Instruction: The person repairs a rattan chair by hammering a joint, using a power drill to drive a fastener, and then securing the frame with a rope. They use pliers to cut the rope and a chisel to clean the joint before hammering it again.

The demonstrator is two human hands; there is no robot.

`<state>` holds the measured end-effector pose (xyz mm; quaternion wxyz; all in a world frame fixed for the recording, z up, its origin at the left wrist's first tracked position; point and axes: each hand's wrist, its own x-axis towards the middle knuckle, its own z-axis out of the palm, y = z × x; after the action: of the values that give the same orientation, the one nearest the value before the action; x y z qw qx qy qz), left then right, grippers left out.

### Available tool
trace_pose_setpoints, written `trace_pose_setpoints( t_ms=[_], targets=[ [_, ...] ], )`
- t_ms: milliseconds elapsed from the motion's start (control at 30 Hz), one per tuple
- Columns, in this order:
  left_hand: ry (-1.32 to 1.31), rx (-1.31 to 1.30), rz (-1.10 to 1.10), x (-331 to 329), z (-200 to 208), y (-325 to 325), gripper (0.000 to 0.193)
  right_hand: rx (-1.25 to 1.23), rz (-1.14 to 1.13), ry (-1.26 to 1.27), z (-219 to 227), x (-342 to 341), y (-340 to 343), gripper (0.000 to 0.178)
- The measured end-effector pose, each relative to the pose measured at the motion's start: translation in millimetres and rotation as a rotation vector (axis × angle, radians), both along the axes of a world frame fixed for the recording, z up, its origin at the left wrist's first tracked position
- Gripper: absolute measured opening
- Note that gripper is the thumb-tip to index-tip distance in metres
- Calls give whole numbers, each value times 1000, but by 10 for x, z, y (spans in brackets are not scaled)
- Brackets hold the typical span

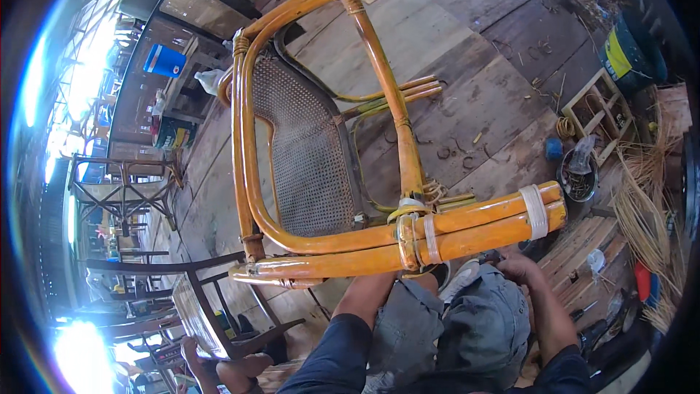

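Note:
A rattan chair (394, 120) with glossy orange-brown poles lies tipped over in front of me, its paired thick poles crossing just above my lap. Its woven cane panel (306, 149) shows between the curved poles. Pale binding (536, 211) wraps the pole ends at the right, and more strips circle the joint in the middle. My left forearm (368, 293) reaches up behind the lower poles, which hide that hand. Close under the right pole end is my right hand (516, 267), fingers curled near something small and dark that I cannot make out.
At the right stand a metal bowl (578, 175), a small wooden frame (599, 115), a dark bucket (628, 55) and loose cane strands (645, 190). Other dark chairs (208, 299) and a person's bare foot (191, 354) are at the left. A blue cooler (165, 61) stands farther back.

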<state>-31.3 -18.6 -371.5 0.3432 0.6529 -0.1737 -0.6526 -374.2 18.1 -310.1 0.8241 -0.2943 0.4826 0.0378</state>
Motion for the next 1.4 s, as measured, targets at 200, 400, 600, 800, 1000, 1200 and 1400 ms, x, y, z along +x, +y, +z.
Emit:
trace_pose_setpoints(
  t_ms=[200, 400, 600, 800, 1000, 1200, 1400],
  targets=[
    [11, -10, 23, 72, -103, 3, 28, -239, -60, -219, -117, -113, 179, 45],
    [81, -5, 61, 24, -180, -156, 28, -634, 208, 351, -319, 279, -363, 55],
    [83, 27, 104, 132, -32, -33, 27, -518, 480, 193, -760, 906, -715, 66],
    [89, 89, 126, 117, 105, -73, 32, -686, 592, 127, -1032, 1331, -665, 74],
    [95, 142, 127, 253, 58, -58, 31, -703, 382, 54, -949, 1598, -625, 73],
    [56, 181, 110, 305, -93, -89, 22, -767, 321, 148, -921, 1572, -576, 65],
    [134, 236, 156, 438, -144, -158, 16, -720, 248, 233, -585, 1447, -474, 59]
  ],
)
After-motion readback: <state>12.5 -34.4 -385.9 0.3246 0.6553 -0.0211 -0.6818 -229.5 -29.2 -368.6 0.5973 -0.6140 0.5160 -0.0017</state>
